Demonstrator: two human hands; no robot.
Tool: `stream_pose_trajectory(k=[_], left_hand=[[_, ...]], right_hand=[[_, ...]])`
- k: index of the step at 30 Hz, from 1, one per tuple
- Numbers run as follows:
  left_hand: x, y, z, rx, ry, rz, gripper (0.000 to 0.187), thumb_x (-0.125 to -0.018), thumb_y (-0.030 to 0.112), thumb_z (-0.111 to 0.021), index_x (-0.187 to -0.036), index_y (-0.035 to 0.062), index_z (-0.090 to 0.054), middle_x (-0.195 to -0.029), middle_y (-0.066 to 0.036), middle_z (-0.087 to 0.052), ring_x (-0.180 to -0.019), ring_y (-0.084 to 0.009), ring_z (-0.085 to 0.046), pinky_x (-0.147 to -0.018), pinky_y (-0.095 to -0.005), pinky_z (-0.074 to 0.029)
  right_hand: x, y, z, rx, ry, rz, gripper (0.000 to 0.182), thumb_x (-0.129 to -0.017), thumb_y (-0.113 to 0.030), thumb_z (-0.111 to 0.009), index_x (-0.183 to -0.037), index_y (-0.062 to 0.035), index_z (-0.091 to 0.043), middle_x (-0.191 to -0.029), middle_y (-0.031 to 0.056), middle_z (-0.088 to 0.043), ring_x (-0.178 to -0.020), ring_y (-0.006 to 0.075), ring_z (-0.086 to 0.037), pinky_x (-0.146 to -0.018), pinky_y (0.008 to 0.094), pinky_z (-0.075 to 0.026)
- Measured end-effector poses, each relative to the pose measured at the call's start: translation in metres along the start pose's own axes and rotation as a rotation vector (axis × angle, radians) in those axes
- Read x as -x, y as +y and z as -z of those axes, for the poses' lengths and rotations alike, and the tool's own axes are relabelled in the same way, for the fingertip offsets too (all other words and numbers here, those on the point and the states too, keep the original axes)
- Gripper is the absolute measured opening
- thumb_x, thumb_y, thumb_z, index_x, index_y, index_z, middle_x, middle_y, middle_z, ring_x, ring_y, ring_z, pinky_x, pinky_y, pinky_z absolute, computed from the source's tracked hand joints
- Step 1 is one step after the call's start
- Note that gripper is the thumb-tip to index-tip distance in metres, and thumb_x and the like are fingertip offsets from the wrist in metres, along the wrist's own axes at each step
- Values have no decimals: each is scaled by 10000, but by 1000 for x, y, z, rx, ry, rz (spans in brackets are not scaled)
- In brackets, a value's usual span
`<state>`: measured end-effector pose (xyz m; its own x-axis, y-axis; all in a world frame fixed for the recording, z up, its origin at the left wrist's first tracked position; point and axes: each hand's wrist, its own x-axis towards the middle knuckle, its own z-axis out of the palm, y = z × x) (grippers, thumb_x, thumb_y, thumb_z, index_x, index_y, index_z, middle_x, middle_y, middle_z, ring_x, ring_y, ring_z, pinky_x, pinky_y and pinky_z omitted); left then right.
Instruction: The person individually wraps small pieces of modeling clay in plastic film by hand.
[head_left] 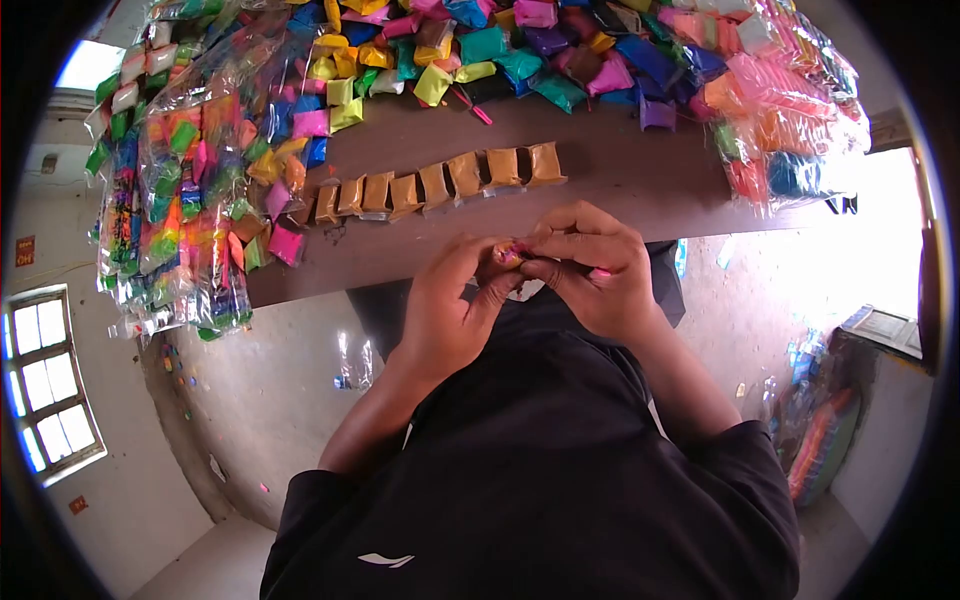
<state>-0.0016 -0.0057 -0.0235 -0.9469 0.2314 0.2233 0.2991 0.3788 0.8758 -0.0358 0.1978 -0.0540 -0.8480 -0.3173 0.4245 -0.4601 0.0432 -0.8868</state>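
Note:
My left hand (pixel 452 305) and my right hand (pixel 598 268) meet in front of my chest, close to the table's near edge. Between their pinched fingertips is a small lump (pixel 509 254) with pink, purple and tan on it, mostly covered by the fingers. A bit of pink (pixel 600 273) shows against my right palm. Just beyond the hands, a slanting row of small brown packets (pixel 464 174) lies side by side on the brown table (pixel 640 165).
Colourful small packets (pixel 485 45) are heaped along the table's far side. Clear plastic bags of bright packets stand at the left (pixel 185 200) and the right (pixel 785 110). A pink stick-like piece (pixel 480 114) lies before the heap. Plastic wrappers (pixel 353 362) lie on the floor.

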Motion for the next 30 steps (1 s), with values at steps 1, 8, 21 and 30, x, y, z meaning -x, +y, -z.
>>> stream_pose_trajectory(k=[1,8,21,30], left_hand=[[1,-1,-1,0,0,1,238,-960,61,-729,-1169,-26,-656,-999,-135,-684,-853,-231,-719,-763,-324,-556],[2,-4,-3,30,-11,-23,236,-965,54,-725,-1178,-29,-664,-1014,-134,-686,-903,-232,-718,-792,-328,-571],[2,-27,0,202,160,-89,255,-956,37,-724,-1202,1,-669,-1164,-132,-707,-1087,-244,-694,-951,-332,-534],[-6,-18,3,-245,163,-332,347,-820,-75,-746,-1147,32,-709,-1155,-122,-720,-1017,-308,-697,-856,-373,-550]], right_hand=[[1,-1,0,0,0,-1,244,-837,38,-821,-1073,-5,-779,-1035,76,-685,-843,121,-655,-695,256,-523],[6,-5,-5,-195,82,-184,119,-934,-28,-753,-1032,39,-749,-986,81,-674,-803,119,-626,-689,253,-500],[8,-16,0,225,-121,-252,137,-819,39,-742,-942,7,-691,-826,43,-653,-688,59,-560,-660,255,-460],[2,-43,-3,-131,55,-399,161,-855,-13,-791,-993,11,-712,-858,-1,-669,-641,6,-502,-578,191,-362]])
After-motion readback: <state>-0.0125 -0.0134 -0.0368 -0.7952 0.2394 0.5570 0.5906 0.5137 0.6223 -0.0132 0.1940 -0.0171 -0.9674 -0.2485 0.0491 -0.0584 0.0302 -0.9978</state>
